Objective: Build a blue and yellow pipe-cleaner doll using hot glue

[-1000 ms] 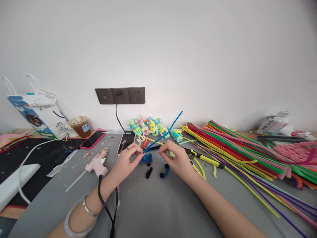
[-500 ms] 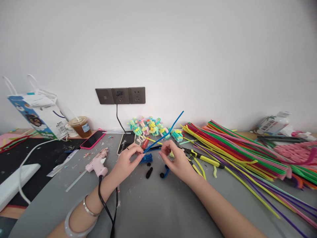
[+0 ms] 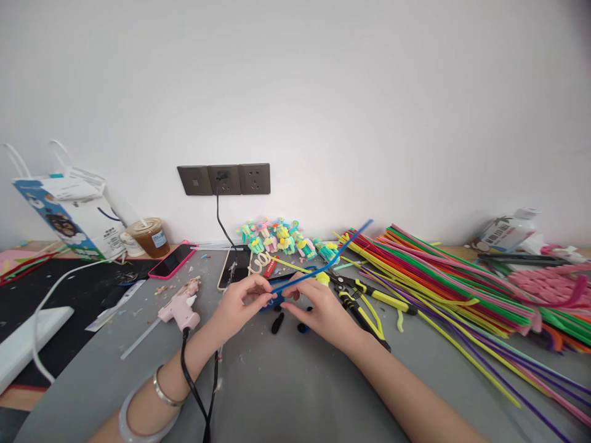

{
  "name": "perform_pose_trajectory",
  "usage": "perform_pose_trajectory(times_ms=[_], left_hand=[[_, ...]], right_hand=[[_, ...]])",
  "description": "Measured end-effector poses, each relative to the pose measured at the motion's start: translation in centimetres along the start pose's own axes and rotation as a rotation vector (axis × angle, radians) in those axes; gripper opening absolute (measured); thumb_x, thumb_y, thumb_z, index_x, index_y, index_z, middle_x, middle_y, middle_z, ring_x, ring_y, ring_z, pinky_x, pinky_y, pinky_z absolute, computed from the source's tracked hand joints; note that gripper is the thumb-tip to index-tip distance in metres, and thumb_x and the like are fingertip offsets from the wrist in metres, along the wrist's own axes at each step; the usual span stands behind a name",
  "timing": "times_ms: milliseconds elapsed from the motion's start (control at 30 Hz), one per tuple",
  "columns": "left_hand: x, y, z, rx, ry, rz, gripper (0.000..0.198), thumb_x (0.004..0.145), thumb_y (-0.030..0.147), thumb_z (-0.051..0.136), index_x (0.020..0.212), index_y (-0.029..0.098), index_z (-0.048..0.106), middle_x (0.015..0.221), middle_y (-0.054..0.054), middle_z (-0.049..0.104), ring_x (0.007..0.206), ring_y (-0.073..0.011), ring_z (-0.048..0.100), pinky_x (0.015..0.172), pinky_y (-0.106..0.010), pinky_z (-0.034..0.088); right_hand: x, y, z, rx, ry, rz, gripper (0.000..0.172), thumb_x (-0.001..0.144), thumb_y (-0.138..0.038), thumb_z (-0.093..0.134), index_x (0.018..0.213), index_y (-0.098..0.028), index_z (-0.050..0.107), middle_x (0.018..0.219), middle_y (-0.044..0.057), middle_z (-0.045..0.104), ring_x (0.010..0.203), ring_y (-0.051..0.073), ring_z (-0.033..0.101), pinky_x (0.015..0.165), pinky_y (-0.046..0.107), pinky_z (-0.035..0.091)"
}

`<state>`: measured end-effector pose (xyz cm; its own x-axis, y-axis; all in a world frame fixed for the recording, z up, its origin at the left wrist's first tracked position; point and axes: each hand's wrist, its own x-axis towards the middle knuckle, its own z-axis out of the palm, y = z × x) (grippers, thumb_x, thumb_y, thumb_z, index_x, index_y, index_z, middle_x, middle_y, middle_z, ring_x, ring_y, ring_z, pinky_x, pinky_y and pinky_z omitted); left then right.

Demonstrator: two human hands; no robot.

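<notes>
My left hand [image 3: 241, 304] and my right hand [image 3: 316, 311] meet at the middle of the grey table [image 3: 286, 394]. Both pinch a blue pipe cleaner [image 3: 332, 261], whose free end slants up to the right. Its near end is folded into a small blue bundle [image 3: 272, 300] between my fingertips. Two short black pieces [image 3: 277, 322] lie just below my fingers. A bracelet and a bangle sit on my left wrist [image 3: 152, 400].
A pink glue gun [image 3: 179, 306] lies left of my hands, its black cord crossing my left arm. Yellow-handled pliers [image 3: 364, 301] and a large fan of coloured pipe cleaners [image 3: 462, 283] fill the right. Phones [image 3: 172, 260], small finished figures [image 3: 286, 237], a drink cup [image 3: 150, 236], a paper bag [image 3: 69, 209] stand behind.
My right hand has moved left to meet my left hand. The blue pipe cleaner's free end has swung down and to the right.
</notes>
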<state>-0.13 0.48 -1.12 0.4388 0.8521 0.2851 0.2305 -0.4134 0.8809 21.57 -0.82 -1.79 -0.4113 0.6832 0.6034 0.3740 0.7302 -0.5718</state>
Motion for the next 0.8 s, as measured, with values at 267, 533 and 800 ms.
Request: perform_pose_trajectory(times_ms=[267,533,800], left_hand=[[-0.1,0.4,0.0,0.086,-0.105,0.098,0.012,0.094,0.023,0.054,0.084,0.019,0.059,0.083,-0.002,0.063,0.077,-0.0145,0.061,0.071,-0.025,0.048],[-0.2,0.8,-0.1,0.021,-0.089,0.048,0.018,0.096,0.036,0.055,0.098,0.019,0.063,0.093,-0.005,0.068,0.086,-0.0176,0.066,0.077,-0.027,0.053],[0.0,0.3,-0.3,0.031,0.022,0.060,0.018,0.093,0.035,0.061,0.092,0.018,0.069,0.088,-0.004,0.070,0.082,-0.0168,0.064,0.075,-0.027,0.052]], right_hand=[[0.4,-2.0,0.1,0.312,-0.010,0.162,0.013,0.095,-0.030,0.059,0.086,-0.020,0.059,0.079,0.001,0.060,0.071,0.015,0.056,0.065,0.026,0.045],[0.4,-2.1,0.2,0.463,-0.039,0.257,0.025,0.099,-0.035,0.049,0.091,-0.019,0.067,0.071,0.000,0.058,0.065,0.014,0.055,0.063,0.026,0.046],[0.5,-2.2,0.2,0.437,-0.046,0.226,0.023,0.097,-0.027,0.050,0.103,-0.020,0.071,0.068,0.000,0.059,0.063,0.014,0.055,0.063,0.026,0.046]])
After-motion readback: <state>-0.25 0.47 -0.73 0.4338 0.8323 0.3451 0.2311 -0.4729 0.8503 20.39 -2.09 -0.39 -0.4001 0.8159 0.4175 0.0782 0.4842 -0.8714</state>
